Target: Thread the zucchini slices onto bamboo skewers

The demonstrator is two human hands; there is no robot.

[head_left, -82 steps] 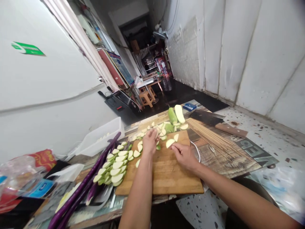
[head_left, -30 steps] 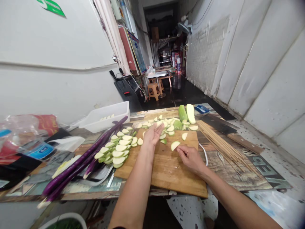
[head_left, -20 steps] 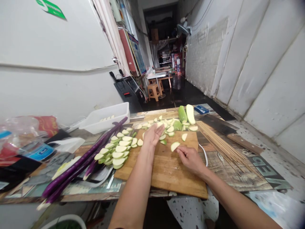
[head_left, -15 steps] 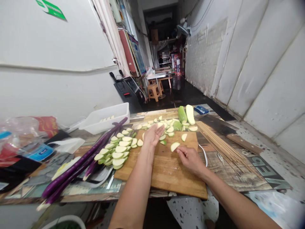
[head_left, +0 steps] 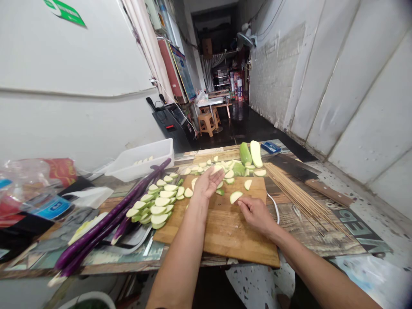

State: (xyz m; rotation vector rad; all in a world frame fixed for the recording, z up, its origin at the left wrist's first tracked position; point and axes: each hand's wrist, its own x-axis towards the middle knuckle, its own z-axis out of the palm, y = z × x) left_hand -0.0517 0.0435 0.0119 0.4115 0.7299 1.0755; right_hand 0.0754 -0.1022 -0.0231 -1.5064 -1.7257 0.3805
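My left hand (head_left: pixel 209 183) is over the far part of the wooden cutting board (head_left: pixel 238 234), palm turned up, with a pale half-round zucchini slice (head_left: pixel 218 168) between thumb and fingers. Nearer me, my right hand (head_left: pixel 255 213) pinches at the lower right end of another zucchini slice (head_left: pixel 236 197); its fingertips hide whether a skewer is there. Beyond the left hand lie loose slices and two zucchini halves (head_left: pixel 256 154). Overlapping rows of zucchini slices (head_left: pixel 160 201) are stacked along the board's left side.
Long purple eggplants (head_left: pixel 106 223) lie left of the stacked slices, near a white plastic tub (head_left: pixel 144 156). Bamboo skewers (head_left: pixel 298 195) and a cleaver (head_left: pixel 330 192) are at the right. A blue packet (head_left: pixel 271 147) sits at the far edge; plastic bags (head_left: pixel 35 180) crowd the left.
My left hand has shifted slightly right, the slice moving along with it. My right hand keeps nearly the same pose at its slice. The whole view has moved very slightly.
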